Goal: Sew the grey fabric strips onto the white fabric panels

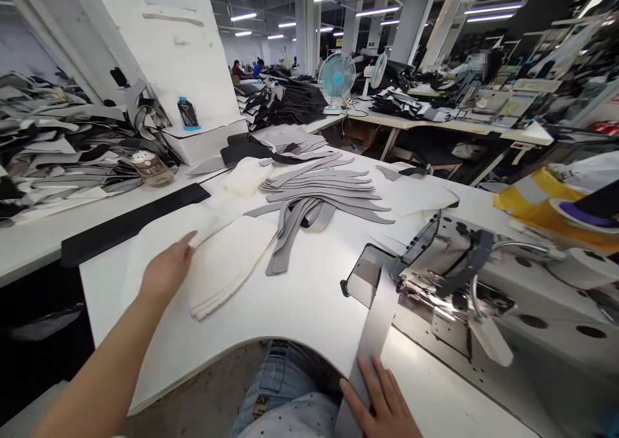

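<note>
Head view | beside grey-white metal sewing machine (541, 293): long flat grey fabric strip (380, 322) under right hand (383, 400), fingers spread, ungripping | well left of machine: left hand (169, 267) at thin cream sheets (235, 257), grip unclear | uneven pressure could skew strip

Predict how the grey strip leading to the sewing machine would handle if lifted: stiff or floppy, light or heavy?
The grey strip is probably floppy, since pieces in the grey pile bend and curl. It is likely light, as it looks thin. Its far end reaches the sewing machine, so it might catch there.
</note>
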The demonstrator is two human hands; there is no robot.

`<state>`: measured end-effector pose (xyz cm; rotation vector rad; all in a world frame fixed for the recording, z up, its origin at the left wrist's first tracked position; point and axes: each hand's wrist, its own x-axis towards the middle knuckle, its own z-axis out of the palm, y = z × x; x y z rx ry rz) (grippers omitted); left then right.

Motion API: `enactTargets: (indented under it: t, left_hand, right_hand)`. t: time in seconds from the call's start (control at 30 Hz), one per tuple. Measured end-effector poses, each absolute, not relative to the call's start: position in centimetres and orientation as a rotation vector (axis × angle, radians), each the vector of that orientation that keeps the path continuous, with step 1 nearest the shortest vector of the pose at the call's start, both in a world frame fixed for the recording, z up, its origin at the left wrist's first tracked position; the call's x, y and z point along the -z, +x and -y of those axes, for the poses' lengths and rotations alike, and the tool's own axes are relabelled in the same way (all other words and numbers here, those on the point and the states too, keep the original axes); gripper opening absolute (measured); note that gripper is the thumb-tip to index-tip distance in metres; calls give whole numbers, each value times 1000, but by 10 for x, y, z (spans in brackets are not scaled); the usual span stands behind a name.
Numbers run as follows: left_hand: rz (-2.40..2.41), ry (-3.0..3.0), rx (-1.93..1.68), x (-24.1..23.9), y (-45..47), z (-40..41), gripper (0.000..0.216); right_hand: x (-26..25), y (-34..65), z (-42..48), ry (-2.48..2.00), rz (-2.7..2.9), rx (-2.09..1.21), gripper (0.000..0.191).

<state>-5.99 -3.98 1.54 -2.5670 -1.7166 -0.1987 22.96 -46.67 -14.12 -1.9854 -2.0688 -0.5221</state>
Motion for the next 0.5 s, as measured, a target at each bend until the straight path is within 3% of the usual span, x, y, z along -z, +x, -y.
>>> enactTargets:
  t: [0.1, 0.2, 0.5]
  left_hand:
    - [1335, -2702, -101, 2, -35, 69, 52]
    - [1312, -2712, -254, 16, -15, 91, 41]
    - [1578, -2659, -212, 5, 6, 109, 35]
  right_hand:
    - [144, 227, 468, -1970, 2109, 649, 89]
    - [140, 231, 466, -1918, 2149, 723, 82]
    - [129, 231, 461, -1857, 2114, 685, 72]
